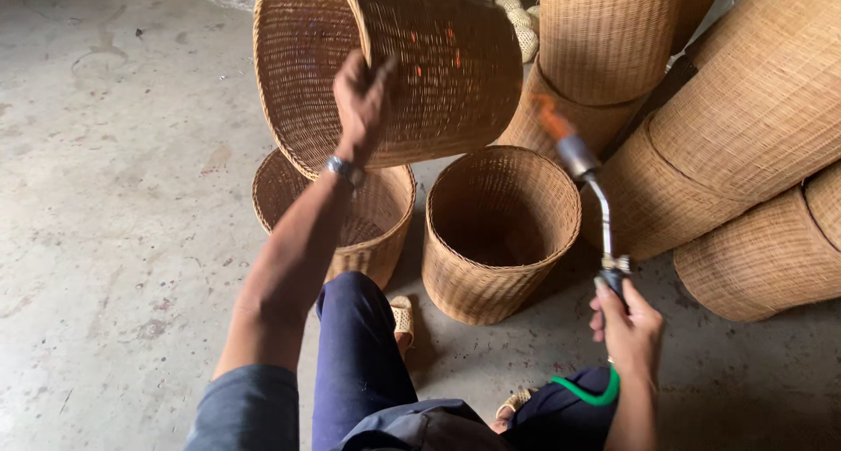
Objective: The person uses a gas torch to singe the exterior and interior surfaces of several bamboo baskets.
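Note:
My left hand grips the rim of a round woven basket and holds it up tilted, its open mouth turned toward me. My right hand holds a gas blowtorch by its handle. The torch's metal nozzle points up toward the raised basket, and a small orange flame burns at its tip, close to the basket's lower side. A watch sits on my left wrist.
Two upright open baskets stand on the concrete floor below, one at the left and one in the middle. Stacks of nested baskets lie on their sides at the right. My legs and sandalled feet are at the bottom.

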